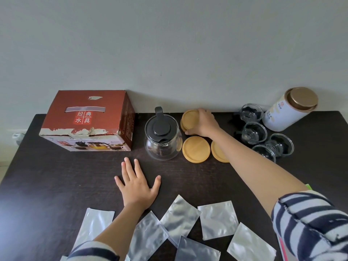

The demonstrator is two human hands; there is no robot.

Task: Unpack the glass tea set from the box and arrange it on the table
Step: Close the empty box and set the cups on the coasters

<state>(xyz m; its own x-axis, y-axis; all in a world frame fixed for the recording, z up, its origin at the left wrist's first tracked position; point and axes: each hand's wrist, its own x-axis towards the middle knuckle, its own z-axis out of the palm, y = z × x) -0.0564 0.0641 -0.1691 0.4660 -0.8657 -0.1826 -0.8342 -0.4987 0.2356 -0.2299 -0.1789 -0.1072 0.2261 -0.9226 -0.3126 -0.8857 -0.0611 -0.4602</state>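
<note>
A red cardboard box (88, 119) stands shut at the back left of the dark table (56, 185). A glass teapot (161, 138) with a black lid sits right of it. Behind it lies a small stack of round wooden coasters (190, 117), and my right hand (203, 123) is shut on that stack. Two more wooden coasters lie nearer, one (196, 149) in full view and one (218, 152) partly under my forearm. Several glass cups (254, 132) stand at the right. My left hand (137, 183) rests flat on the table, fingers spread, holding nothing.
A white canister (290, 112) with a gold lid leans at the back right near the wall. Several silver foil pouches (216, 219) lie scattered along the table's near edge. A pink and green item (308, 186) shows at the right edge.
</note>
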